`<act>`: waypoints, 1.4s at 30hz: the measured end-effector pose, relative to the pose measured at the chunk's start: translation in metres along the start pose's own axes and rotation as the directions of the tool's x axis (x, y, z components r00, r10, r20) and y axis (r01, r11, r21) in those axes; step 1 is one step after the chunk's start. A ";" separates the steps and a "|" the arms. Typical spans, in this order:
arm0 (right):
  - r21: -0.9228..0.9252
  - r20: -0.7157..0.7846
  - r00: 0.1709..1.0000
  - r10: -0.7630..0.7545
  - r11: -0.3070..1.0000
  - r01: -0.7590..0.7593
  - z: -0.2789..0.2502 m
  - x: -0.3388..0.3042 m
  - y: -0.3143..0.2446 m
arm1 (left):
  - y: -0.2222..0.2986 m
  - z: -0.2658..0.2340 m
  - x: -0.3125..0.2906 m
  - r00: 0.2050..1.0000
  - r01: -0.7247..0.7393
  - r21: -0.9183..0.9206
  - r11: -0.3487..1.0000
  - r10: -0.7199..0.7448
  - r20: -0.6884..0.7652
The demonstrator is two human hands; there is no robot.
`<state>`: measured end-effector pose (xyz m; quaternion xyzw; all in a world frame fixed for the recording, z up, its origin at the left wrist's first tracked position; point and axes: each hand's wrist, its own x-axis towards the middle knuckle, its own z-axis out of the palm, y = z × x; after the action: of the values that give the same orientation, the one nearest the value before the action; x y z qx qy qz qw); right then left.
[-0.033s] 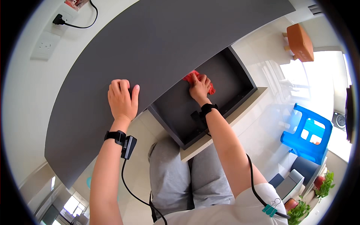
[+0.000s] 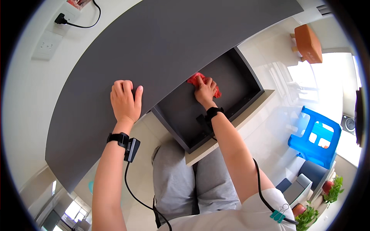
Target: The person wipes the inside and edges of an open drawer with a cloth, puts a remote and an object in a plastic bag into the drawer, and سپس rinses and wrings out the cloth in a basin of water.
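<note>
My right hand is inside the pulled-out drawer, its fingers bent over a crumpled red cloth. The cloth lies against the dark drawer bottom, close to the tabletop's edge, and shows on both sides of the fingers. Part of it is hidden under my hand. On the dark grey tabletop rests my left hand, palm down near the edge. Its thumb stands apart from the loosely bent fingers, and it holds nothing.
The drawer's pale front panel extends over my lap. Black cables run from the devices on my wrists. A blue plastic stool and an orange-brown stool stand to the right. Potted plants are at lower right; a wall socket is at upper left.
</note>
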<state>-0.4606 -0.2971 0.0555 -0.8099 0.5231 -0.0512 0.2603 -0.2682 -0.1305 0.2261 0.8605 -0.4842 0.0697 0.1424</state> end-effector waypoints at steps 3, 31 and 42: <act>-0.023 0.034 0.998 0.045 0.999 -0.045 -0.004 -0.016 0.001 | -0.002 0.000 0.002 1.000 -0.001 0.001 1.000 0.001 -0.011; -0.057 -0.286 0.923 0.258 0.957 -0.285 0.013 0.069 0.005 | 0.000 0.004 0.001 1.000 -0.015 -0.013 1.000 0.015 -0.004; 0.031 0.165 0.975 -0.147 0.989 0.144 0.041 -0.070 -0.076 | -0.003 0.003 0.003 0.999 -0.030 0.031 0.999 0.031 -0.038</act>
<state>-0.4150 -0.1963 0.0701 -0.8450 0.4383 -0.0068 0.3064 -0.2640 -0.1320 0.2230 0.8535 -0.4934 0.0958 0.1377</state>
